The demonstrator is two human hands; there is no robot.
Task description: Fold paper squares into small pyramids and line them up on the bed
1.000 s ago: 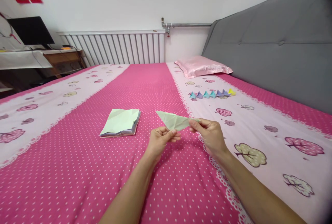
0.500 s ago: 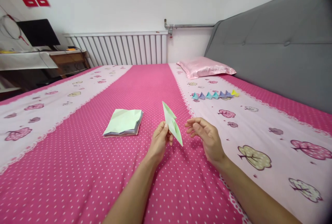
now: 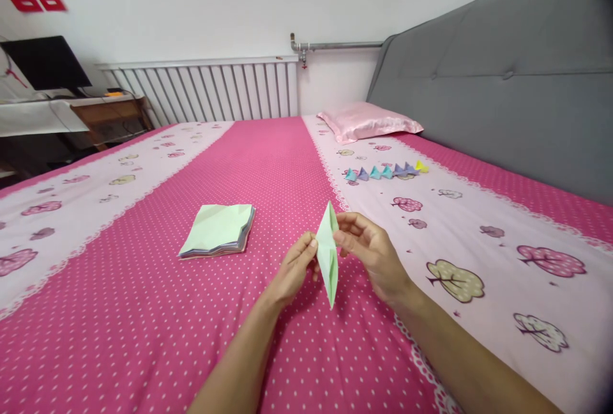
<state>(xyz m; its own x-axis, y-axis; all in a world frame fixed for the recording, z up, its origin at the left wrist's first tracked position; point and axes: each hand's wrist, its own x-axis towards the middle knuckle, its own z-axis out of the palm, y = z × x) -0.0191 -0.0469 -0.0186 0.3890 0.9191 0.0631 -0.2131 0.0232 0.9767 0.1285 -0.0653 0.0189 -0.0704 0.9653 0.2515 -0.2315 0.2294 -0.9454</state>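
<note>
A pale green folded paper [image 3: 327,254], pointed at both ends, stands nearly upright between my hands above the bed. My left hand [image 3: 297,265] pinches its left edge between thumb and fingers. On the other side, my right hand [image 3: 368,249] has its thumb and fingertips closed on the paper's right edge, near the middle. To the left lies a stack of paper sheets [image 3: 218,229] with a pale green sheet on top. Beyond my right hand, several small folded paper pieces [image 3: 375,172] in blue, purple and yellow form a row on the bed.
The pink dotted bedspread [image 3: 158,312] covers the bed under my hands. A pink pillow [image 3: 366,121] lies at the back right, against the grey headboard [image 3: 498,75]. Behind the bed is a white radiator [image 3: 205,91]; a black monitor [image 3: 45,62] stands on a desk at left.
The green paper has turned more upright and moved slightly right and down. My right hand has come in from the right and taken hold of it, while my left hand keeps its pinch.
</note>
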